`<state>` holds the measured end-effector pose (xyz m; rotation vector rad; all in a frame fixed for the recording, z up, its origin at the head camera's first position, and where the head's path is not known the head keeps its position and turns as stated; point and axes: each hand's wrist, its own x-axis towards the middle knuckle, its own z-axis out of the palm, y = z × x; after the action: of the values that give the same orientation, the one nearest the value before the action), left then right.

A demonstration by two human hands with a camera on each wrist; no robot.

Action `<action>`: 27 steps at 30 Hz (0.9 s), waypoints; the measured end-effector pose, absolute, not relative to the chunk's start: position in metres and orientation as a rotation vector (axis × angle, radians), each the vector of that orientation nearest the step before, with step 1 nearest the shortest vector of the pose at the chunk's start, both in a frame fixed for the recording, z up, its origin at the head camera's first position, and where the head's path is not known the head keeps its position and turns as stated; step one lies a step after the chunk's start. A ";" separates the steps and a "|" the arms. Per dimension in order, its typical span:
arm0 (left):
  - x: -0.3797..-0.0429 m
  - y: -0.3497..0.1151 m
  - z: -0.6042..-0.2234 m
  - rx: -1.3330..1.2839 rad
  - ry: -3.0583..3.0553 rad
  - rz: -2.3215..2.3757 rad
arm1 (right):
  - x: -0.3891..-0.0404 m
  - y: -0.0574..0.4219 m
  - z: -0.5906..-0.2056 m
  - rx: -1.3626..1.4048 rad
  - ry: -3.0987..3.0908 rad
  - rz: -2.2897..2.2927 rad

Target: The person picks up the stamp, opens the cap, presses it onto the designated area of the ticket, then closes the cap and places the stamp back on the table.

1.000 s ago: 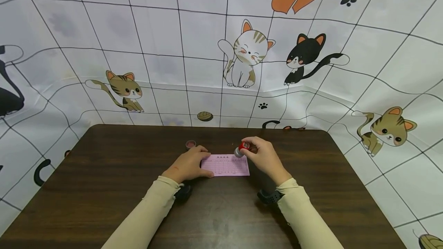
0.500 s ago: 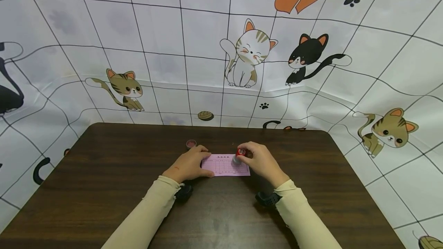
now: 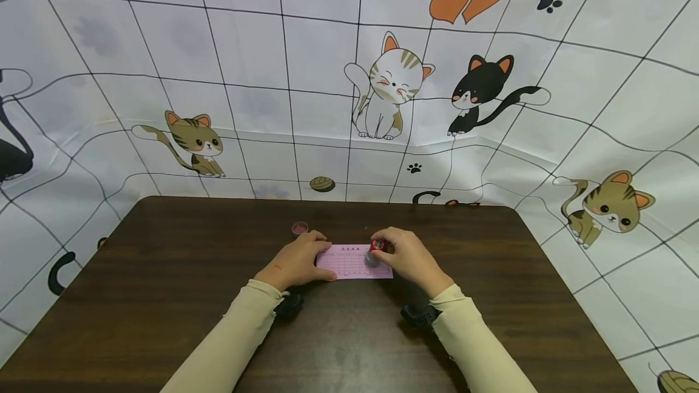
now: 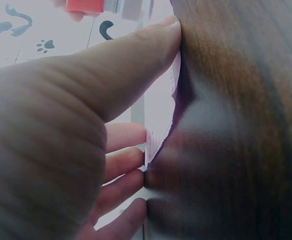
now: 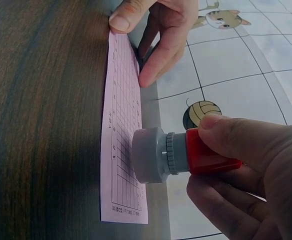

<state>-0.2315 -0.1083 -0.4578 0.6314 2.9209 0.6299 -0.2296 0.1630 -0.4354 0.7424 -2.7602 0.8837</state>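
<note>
head view shows a dark wooden table with a pink form slip lying flat near its middle, well in from every edge. left hand rests on the slip's left end, fingers straight and spread, thumb flat on the table just beside the paper, pinning it. right hand pinches a stamp with a red cap and grey barrel, thumb on top, fingers curled under. right wrist view puts the stamp base down on the right part of the slip, touching or all but touching; contact line is hard to read at that angle. judgement: stamping looks in hand, press on or about to land, and lifting off is left. no ink mark visible on the paper anywhere. small round reddish item, maybe an ink pad or lid, sits on the table just behind the left hand; too small to tell.

hidden: paper under the stamp base, so no print can be checked. form text too small to read. left wrist view mostly blocked by the hand, table blurred; only a sliver of slip and the stamp, cut off at the top edge.
</note>
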 end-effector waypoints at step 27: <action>-0.231 -0.109 -0.459 0.638 2.928 0.632 | -0.231 0.160 -0.440 0.810 -2.761 0.793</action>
<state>-0.2310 -0.1094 -0.4595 0.6379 2.9282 0.6322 -0.2314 0.1596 -0.4397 0.8105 -2.7606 0.7935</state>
